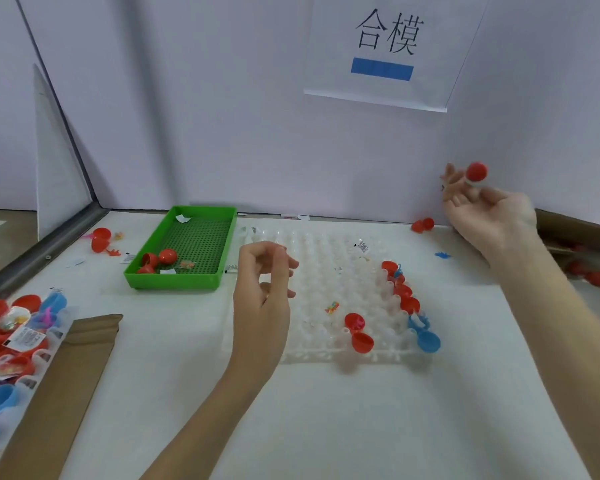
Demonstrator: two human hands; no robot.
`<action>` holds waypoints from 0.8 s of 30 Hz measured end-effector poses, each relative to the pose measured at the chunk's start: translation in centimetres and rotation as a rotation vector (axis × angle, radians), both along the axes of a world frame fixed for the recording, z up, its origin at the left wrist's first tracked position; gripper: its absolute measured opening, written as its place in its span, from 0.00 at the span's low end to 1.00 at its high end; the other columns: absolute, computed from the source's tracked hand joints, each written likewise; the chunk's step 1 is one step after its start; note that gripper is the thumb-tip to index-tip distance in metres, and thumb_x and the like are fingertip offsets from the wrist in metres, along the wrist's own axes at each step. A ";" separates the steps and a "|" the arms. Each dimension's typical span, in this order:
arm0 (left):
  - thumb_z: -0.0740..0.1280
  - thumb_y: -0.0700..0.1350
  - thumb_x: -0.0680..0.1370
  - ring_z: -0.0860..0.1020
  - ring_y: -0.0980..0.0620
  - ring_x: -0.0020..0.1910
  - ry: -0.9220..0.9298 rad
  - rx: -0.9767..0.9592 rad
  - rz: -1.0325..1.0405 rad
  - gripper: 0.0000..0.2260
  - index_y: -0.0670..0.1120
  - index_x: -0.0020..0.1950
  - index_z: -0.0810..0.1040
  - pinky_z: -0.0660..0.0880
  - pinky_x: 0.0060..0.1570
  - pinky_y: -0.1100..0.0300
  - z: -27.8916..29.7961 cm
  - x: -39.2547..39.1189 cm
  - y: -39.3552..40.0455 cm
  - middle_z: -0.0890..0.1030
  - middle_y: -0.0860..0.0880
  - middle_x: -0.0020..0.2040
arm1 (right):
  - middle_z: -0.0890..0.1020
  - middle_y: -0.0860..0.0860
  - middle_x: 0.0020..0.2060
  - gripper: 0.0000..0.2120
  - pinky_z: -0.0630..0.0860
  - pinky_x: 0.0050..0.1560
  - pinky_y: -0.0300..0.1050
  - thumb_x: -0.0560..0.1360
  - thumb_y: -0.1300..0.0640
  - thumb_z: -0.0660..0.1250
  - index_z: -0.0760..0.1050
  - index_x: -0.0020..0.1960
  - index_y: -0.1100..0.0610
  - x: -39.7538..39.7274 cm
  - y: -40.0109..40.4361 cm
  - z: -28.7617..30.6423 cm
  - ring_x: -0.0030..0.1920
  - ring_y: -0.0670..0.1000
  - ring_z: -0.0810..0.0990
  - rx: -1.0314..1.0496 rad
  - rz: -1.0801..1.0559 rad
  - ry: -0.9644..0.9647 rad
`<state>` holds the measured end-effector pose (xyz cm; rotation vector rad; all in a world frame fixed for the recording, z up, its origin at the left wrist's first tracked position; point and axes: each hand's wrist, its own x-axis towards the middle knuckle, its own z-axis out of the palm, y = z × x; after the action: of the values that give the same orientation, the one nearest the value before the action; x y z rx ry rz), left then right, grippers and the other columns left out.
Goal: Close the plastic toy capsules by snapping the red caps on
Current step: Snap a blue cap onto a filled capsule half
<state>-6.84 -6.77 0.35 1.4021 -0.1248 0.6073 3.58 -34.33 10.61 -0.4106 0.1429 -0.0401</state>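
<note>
My right hand (489, 213) is raised at the right by the back wall. A capsule with a red cap (476, 173) is at its fingertips, touching them or just off them; I cannot tell which. My left hand (262, 296) hovers over the left part of the clear plastic capsule tray (312, 271), fingers loosely curled, holding nothing. Red caps (404, 294) sit in a row along the tray's right side. Two more red caps (359, 332) lie near its front edge. A blue cap (428, 341) rests at the tray's front right corner.
A green tray (219, 247) at the back left holds a few red caps. A cardboard box (11, 341) at the left is full of red and blue capsules and small toys. Loose red caps (100, 240) lie behind it, and others (422, 225) at the wall.
</note>
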 end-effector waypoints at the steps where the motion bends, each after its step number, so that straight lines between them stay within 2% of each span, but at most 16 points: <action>1: 0.62 0.48 0.86 0.80 0.53 0.49 0.010 0.009 0.002 0.05 0.49 0.54 0.75 0.80 0.44 0.59 -0.1 0.0 0.1 0.82 0.55 0.46 | 0.83 0.63 0.53 0.20 0.76 0.41 0.37 0.85 0.62 0.47 0.67 0.69 0.74 0.7 -0.6 0.2 0.43 0.51 0.80 -0.170 -0.059 0.043; 3: 0.63 0.45 0.86 0.80 0.54 0.46 0.031 0.034 0.007 0.04 0.49 0.53 0.76 0.79 0.42 0.59 0.0 0.1 0.3 0.81 0.56 0.43 | 0.82 0.59 0.51 0.19 0.75 0.38 0.35 0.86 0.63 0.49 0.69 0.69 0.71 1.1 -0.8 -1.1 0.41 0.48 0.80 -0.563 -0.111 0.130; 6: 0.65 0.43 0.85 0.77 0.51 0.38 0.040 0.142 0.001 0.04 0.50 0.51 0.75 0.77 0.38 0.56 -0.1 0.3 0.6 0.78 0.54 0.37 | 0.83 0.53 0.43 0.14 0.74 0.37 0.37 0.86 0.61 0.57 0.78 0.61 0.67 -0.5 -0.3 -5.7 0.35 0.46 0.79 -1.122 -0.163 0.156; 9: 0.66 0.43 0.84 0.73 0.46 0.35 0.022 0.229 -0.008 0.05 0.51 0.50 0.75 0.72 0.34 0.57 -0.3 0.1 0.4 0.75 0.47 0.36 | 0.84 0.50 0.39 0.10 0.75 0.38 0.38 0.84 0.61 0.63 0.84 0.55 0.60 -2.6 0.6 -9.8 0.35 0.47 0.78 -1.488 -0.282 0.132; 12: 0.67 0.42 0.84 0.72 0.50 0.32 0.017 0.273 -0.006 0.04 0.50 0.50 0.76 0.70 0.33 0.61 -0.5 0.1 0.2 0.74 0.47 0.35 | 0.85 0.45 0.38 0.07 0.74 0.35 0.33 0.82 0.59 0.67 0.84 0.52 0.53 -3.2 1.5 -11.0 0.34 0.42 0.82 -1.621 -0.303 0.059; 15: 0.67 0.43 0.84 0.75 0.45 0.36 0.020 0.275 -0.002 0.05 0.51 0.49 0.76 0.74 0.34 0.52 -0.6 0.2 0.2 0.76 0.48 0.36 | 0.85 0.40 0.40 0.08 0.74 0.36 0.30 0.80 0.61 0.68 0.85 0.50 0.50 -3.2 1.8 -10.7 0.37 0.38 0.83 -1.762 -0.356 -0.067; 18: 0.66 0.44 0.84 0.75 0.44 0.37 0.014 0.274 -0.004 0.05 0.51 0.49 0.77 0.75 0.35 0.50 -0.6 0.2 0.2 0.77 0.49 0.37 | 0.84 0.39 0.40 0.08 0.74 0.37 0.31 0.80 0.60 0.69 0.84 0.48 0.48 -3.5 1.3 -10.8 0.38 0.38 0.82 -1.897 -0.325 -0.100; 21: 0.66 0.44 0.84 0.75 0.46 0.36 0.020 0.291 -0.004 0.05 0.50 0.49 0.77 0.74 0.35 0.51 -0.6 0.2 0.1 0.76 0.50 0.36 | 0.84 0.43 0.34 0.04 0.75 0.34 0.36 0.79 0.55 0.71 0.84 0.47 0.51 -3.8 -0.1 -9.7 0.32 0.41 0.82 -1.959 -0.145 -0.032; 24: 0.65 0.43 0.84 0.75 0.54 0.33 0.033 0.302 -0.008 0.05 0.49 0.49 0.77 0.73 0.34 0.53 -0.7 0.2 0.0 0.76 0.53 0.34 | 0.86 0.48 0.33 0.08 0.74 0.27 0.36 0.77 0.49 0.73 0.84 0.46 0.53 -4.9 -2.0 -8.1 0.26 0.44 0.79 -1.923 0.159 0.061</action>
<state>-6.68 -6.74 -0.34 1.7021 -0.2018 0.5749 -1.34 -36.37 2.48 -2.3419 0.0905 0.0049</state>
